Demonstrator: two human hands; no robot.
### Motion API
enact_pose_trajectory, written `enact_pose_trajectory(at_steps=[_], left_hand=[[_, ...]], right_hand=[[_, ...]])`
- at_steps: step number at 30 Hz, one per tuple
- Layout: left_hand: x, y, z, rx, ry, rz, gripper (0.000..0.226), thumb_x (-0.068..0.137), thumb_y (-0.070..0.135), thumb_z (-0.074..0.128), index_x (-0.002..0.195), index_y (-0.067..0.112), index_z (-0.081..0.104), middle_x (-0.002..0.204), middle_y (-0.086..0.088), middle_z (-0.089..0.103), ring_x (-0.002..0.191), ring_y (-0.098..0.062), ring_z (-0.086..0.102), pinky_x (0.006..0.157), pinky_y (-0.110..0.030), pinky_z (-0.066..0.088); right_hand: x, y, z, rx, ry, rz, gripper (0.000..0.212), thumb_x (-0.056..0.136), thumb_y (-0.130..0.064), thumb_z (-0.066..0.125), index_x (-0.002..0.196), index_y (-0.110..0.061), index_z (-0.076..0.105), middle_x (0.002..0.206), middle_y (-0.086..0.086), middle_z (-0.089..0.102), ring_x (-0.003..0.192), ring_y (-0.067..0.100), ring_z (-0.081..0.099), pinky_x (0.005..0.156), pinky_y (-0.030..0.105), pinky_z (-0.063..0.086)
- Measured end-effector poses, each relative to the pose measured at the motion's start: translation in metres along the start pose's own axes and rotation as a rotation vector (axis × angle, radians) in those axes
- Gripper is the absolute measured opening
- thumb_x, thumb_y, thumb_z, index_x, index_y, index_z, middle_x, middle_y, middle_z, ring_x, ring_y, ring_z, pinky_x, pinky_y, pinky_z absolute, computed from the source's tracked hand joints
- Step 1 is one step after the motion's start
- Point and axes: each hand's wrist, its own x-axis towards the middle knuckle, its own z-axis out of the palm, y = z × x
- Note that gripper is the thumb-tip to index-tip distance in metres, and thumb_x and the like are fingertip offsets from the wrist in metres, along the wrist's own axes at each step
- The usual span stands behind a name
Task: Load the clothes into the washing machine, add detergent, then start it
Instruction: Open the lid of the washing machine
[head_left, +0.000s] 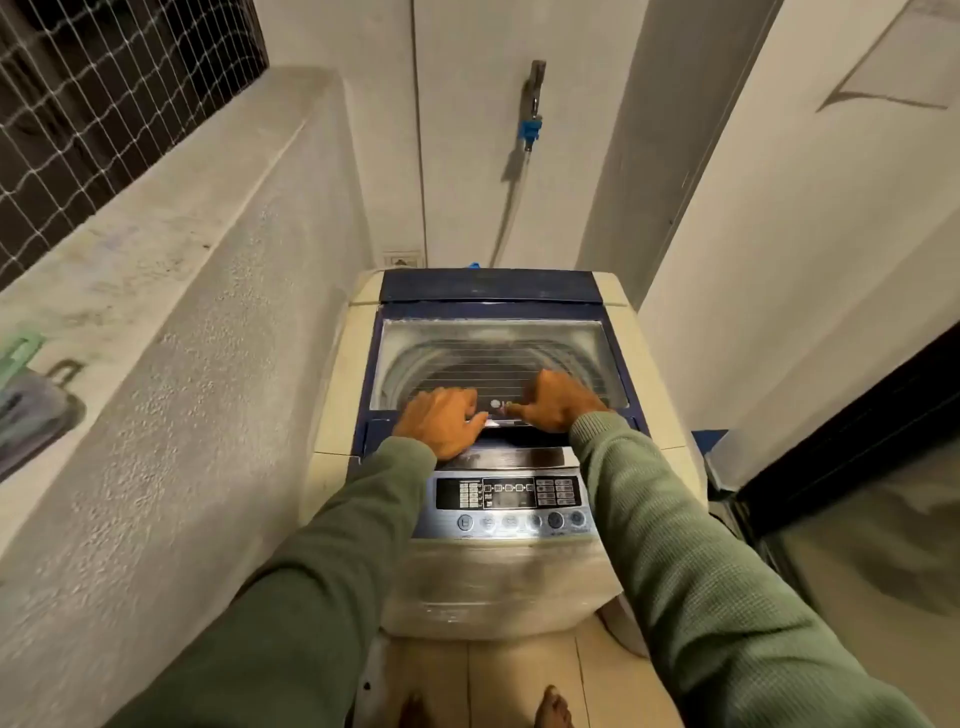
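From the head view, the washing machine (493, 457) is seen dead ahead, wedged between a rough wall and a dark door, and its lid (493, 358) is down flat over the drum. The left hand (441, 422) is laid on the lid's front edge, fingers curled under the handle lip, thumb side inward; the right hand (558, 402) is set just beside it on the same edge, fingers hooked and partly closed around the lip. No clothes and no detergent are to be seen anywhere around the machine, so loading is judged not yet begun. The control panel (511, 501) lies just in front of the hands, untouched. Opening the lid is taken to be the step in hand: it is best lifted evenly with both hands, swung back toward the tap (532, 104) behind the machine, and the fold followed so the fingers are not pinched
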Motion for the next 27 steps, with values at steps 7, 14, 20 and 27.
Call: enact_pose_trajectory(at_steps=[7, 14, 20, 27], left_hand=[[-0.006, 0.003, 0.023, 0.121, -0.199, -0.080, 0.032, 0.098, 0.037, 0.040, 0.099, 0.017, 0.065, 0.103, -0.008, 0.069, 0.098, -0.027, 0.060, 0.098, -0.039, 0.033], [-0.018, 0.005, 0.035, 0.158, -0.238, -0.152, 0.043, 0.101, 0.042, 0.033, 0.111, 0.018, 0.067, 0.119, -0.007, 0.065, 0.111, -0.025, 0.055, 0.104, -0.045, 0.023], [-0.024, 0.012, 0.029, 0.038, -0.326, -0.220, 0.053, 0.100, 0.054, 0.029, 0.122, 0.018, 0.061, 0.132, -0.007, 0.058, 0.131, -0.026, 0.043, 0.115, -0.053, 0.010], [-0.004, 0.026, -0.048, -0.009, -0.042, -0.070, 0.074, 0.093, 0.069, 0.025, 0.077, 0.012, 0.069, 0.078, -0.002, 0.067, 0.088, -0.019, 0.059, 0.112, -0.051, 0.021]], right_hand=[[-0.006, 0.010, 0.014, -0.063, -0.242, 0.131, 0.071, 0.074, -0.067, 0.064, 0.119, -0.011, 0.061, 0.122, 0.009, 0.063, 0.103, 0.030, 0.061, 0.090, 0.044, 0.050], [-0.011, 0.016, 0.030, -0.107, -0.240, 0.162, 0.070, 0.073, -0.072, 0.060, 0.116, -0.017, 0.064, 0.123, 0.009, 0.063, 0.111, 0.032, 0.058, 0.093, 0.043, 0.048], [-0.017, 0.019, 0.036, -0.116, -0.243, 0.139, 0.063, 0.078, -0.069, 0.056, 0.118, -0.020, 0.064, 0.125, 0.008, 0.062, 0.116, 0.031, 0.054, 0.098, 0.045, 0.046], [-0.024, -0.004, -0.076, -0.054, -0.303, 0.014, 0.062, 0.069, -0.075, 0.062, 0.104, -0.024, 0.069, 0.113, 0.001, 0.066, 0.102, 0.024, 0.060, 0.099, 0.044, 0.045]])
